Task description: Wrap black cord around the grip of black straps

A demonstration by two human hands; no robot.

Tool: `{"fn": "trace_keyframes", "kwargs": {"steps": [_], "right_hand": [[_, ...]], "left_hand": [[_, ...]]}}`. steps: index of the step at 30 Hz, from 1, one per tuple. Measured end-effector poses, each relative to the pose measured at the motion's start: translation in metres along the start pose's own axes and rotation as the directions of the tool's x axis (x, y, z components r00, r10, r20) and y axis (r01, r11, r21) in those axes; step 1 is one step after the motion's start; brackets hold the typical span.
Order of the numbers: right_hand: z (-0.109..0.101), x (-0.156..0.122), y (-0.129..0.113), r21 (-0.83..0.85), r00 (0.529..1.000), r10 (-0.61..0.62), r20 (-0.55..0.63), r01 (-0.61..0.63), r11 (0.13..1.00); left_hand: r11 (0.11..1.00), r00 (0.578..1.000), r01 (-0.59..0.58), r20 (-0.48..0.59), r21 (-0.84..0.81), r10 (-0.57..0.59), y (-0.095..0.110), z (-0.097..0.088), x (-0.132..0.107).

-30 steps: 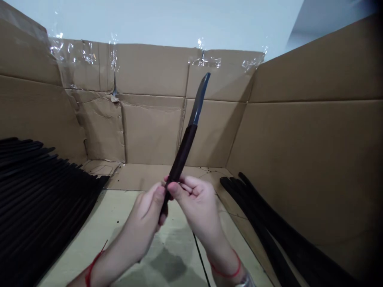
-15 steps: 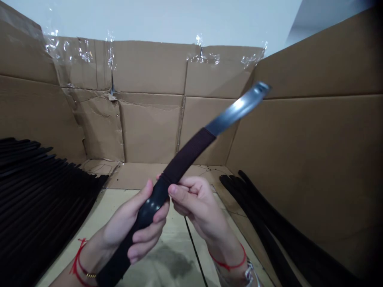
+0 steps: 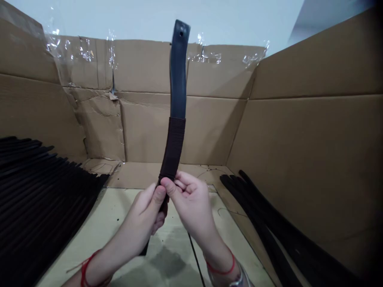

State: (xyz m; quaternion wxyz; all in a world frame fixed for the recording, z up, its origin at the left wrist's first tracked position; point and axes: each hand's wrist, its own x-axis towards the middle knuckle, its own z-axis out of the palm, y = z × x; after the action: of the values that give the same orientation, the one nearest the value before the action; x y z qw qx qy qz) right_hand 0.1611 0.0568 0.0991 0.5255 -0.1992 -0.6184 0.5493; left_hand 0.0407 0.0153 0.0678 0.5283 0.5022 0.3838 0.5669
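Observation:
A dark, curved, flat strip [image 3: 178,75] with a small hole near its top end stands nearly upright in front of me. Brown-black cord [image 3: 174,143] is wound tightly round its middle stretch. My left hand [image 3: 146,211] is closed round the strip just below the winding, and the strip's lower end shows beneath it. With thumb and fingers pinched, my right hand [image 3: 190,201] grips at the lower edge of the winding. A thin black line [image 3: 196,257] runs down below my right hand; whether it is loose cord or a seam in the board I cannot tell.
Many similar black strips [image 3: 44,199] lie fanned in a stack at the left. Several more long black strips [image 3: 278,223] lie at the right. Cardboard walls [image 3: 143,127] with clear tape enclose the pale work board [image 3: 125,199].
The strip has swung from leaning right to nearly upright and has turned about its length. My left hand has rolled over with it; my right hand still pinches at the winding's lower edge.

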Motion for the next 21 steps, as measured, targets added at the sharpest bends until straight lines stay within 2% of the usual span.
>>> {"fn": "trace_keyframes", "kwargs": {"steps": [2,3,4,5,7,8,9,10,11,13,14,16,17,19,21], "right_hand": [[-0.002,-0.001,-0.004,0.012,0.985,0.062,0.161,-0.065,0.998],[-0.002,-0.002,-0.005,-0.001,0.979,0.077,0.191,-0.078,0.997],[-0.002,-0.002,-0.005,-0.022,0.983,0.068,0.169,-0.065,0.998],[-0.002,-0.002,-0.004,-0.044,0.993,0.037,0.113,-0.032,0.999],[0.000,-0.002,-0.001,-0.047,1.000,-0.017,0.021,0.018,0.999],[0.000,-0.002,0.001,-0.018,0.999,-0.003,0.036,0.003,1.000],[0.000,-0.001,0.003,0.029,0.995,0.040,0.090,-0.042,0.999],[0.000,-0.001,0.004,0.077,0.982,0.097,0.162,-0.110,0.991],[0.000,0.000,0.006,0.120,0.966,0.141,0.219,-0.170,0.978],[-0.002,0.001,0.007,0.161,0.964,0.162,0.209,-0.198,0.967],[-0.002,0.002,0.007,0.160,0.980,0.138,0.140,-0.160,0.974],[-0.003,0.003,0.007,0.120,0.997,0.072,-0.004,-0.071,0.990],[-0.003,0.003,0.006,0.101,0.998,0.058,-0.018,-0.056,0.993],[-0.004,0.003,0.005,0.083,0.993,0.077,0.086,-0.084,0.993],[-0.003,0.002,0.003,0.027,0.984,0.069,0.164,-0.074,0.997]], "left_hand": [[0.987,0.977,0.143,0.173,-0.077,-0.128,0.002,-0.003,0.000],[0.970,0.944,0.224,0.267,-0.094,-0.192,0.002,-0.005,0.002],[0.961,0.923,0.260,0.314,-0.089,-0.221,0.001,-0.007,0.004],[0.970,0.934,0.234,0.292,-0.070,-0.204,0.000,-0.008,0.006],[0.998,0.995,0.051,0.080,0.038,-0.054,-0.004,-0.009,0.010],[0.995,1.000,-0.023,-0.018,0.096,0.025,-0.006,-0.009,0.010],[0.990,0.996,-0.047,-0.065,0.130,0.056,-0.007,-0.008,0.010],[0.992,0.998,-0.025,-0.052,0.123,0.031,-0.007,-0.008,0.008],[0.996,0.999,0.030,0.014,0.088,-0.031,-0.006,-0.007,0.006],[0.995,0.985,0.084,0.145,0.050,-0.091,-0.002,-0.005,0.002],[0.996,0.990,0.037,0.135,0.078,-0.047,0.000,-0.004,0.000],[0.975,0.992,-0.125,0.022,0.185,0.124,0.002,-0.003,-0.001],[0.964,0.985,-0.162,-0.019,0.208,0.170,0.003,-0.003,-0.001],[0.987,0.994,-0.107,0.005,0.119,0.108,0.003,-0.003,0.000],[1.000,0.993,0.006,0.120,-0.005,-0.005,0.004,-0.005,0.001]]}}
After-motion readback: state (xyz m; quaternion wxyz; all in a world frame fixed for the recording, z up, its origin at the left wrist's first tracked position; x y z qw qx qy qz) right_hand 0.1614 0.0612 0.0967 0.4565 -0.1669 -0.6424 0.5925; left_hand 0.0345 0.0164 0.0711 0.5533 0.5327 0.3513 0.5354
